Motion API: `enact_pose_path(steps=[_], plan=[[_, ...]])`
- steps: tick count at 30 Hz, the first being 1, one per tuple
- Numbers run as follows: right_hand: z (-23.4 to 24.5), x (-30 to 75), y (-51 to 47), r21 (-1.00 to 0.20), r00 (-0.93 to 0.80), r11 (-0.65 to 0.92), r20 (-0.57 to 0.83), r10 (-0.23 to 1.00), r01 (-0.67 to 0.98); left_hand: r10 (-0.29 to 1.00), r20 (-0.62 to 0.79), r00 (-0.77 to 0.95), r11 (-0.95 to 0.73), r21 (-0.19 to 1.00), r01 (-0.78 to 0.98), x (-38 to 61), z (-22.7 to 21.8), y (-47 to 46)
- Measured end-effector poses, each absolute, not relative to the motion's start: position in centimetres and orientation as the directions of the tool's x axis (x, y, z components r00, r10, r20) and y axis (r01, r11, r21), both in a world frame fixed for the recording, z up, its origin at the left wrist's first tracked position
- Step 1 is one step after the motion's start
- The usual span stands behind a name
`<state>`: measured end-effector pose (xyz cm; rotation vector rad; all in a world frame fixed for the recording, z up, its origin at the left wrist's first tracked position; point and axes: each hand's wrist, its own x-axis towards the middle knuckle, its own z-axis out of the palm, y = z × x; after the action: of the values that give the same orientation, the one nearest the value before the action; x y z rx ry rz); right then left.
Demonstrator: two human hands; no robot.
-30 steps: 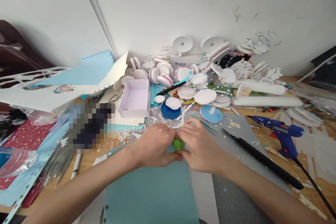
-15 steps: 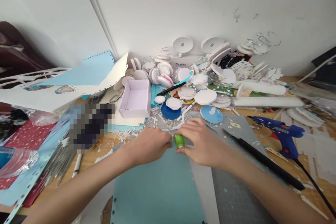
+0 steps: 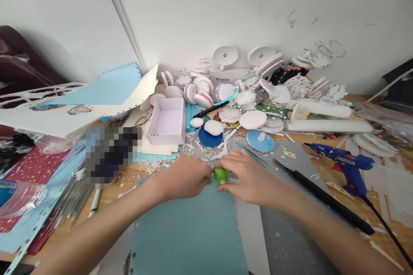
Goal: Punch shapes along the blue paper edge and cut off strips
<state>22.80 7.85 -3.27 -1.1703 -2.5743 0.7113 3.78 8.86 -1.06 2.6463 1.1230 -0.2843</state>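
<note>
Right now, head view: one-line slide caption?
Left hand at far edge of teal sheet, right hand gripping small green tool.

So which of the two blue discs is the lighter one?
The light blue disc beyond your right hand, with a white scrap on it. The other disc is dark blue and partly covered by a white disc.
</note>
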Motion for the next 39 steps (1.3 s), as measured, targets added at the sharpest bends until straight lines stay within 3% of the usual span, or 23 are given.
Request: enact_pose_path(steps=[10, 14, 19, 22, 25, 27, 30, 35, 39], plan=[[-5.5, 22.0, 8.0, -0.496, -0.601, 0.570, 0.114, 0.791, 0.655, 0.787, -0.147, 0.599, -0.476, 0.471, 0.742, 3.9, -1.9, 8.5], [-5.3, 22.4, 8.3, -0.532, -0.610, 0.536, 0.046, 0.791, 0.655, 0.832, -0.186, 0.523, -0.385, 0.486, 0.785, 4.0, -3.0, 8.5], [-3.5, 24.5, 8.9, -0.595, -0.635, 0.455, -0.124, 0.762, 0.662, 0.842, -0.151, 0.519, -0.397, 0.478, 0.783, 3.2, -3.4, 8.0], [-2.8, 25.1, 9.1, -0.590, -0.645, 0.501, -0.043, 0.763, 0.633, 0.840, -0.123, 0.529, -0.414, 0.485, 0.770, 2.9, -3.3, 7.7], [-2.5, 24.9, 8.9, -0.579, -0.729, 0.603, 0.022, 0.684, 0.549, 0.836, -0.119, 0.537, -0.415, 0.504, 0.757, 2.9, -3.2, 7.5], [-2.5, 24.7, 8.8, -0.528, -0.756, 0.641, -0.003, 0.655, 0.557, 0.833, -0.113, 0.542, -0.422, 0.505, 0.753, 2.9, -3.1, 7.4], [-2.7, 24.7, 9.1, -0.359, -0.657, 0.607, -0.023, 0.754, 0.709, 0.830, -0.105, 0.548, -0.435, 0.493, 0.753, 2.9, -3.1, 7.3], [-4.2, 25.8, 10.4, -0.043, -0.311, 0.309, -0.060, 0.949, 0.950, 0.837, -0.074, 0.543, -0.432, 0.520, 0.737, 2.7, -2.8, 7.1], [-5.8, 26.7, 11.1, -0.015, -0.257, 0.257, -0.116, 0.959, 0.966, 0.808, 0.030, 0.588, -0.495, 0.574, 0.652, 2.4, -2.3, 6.5]])
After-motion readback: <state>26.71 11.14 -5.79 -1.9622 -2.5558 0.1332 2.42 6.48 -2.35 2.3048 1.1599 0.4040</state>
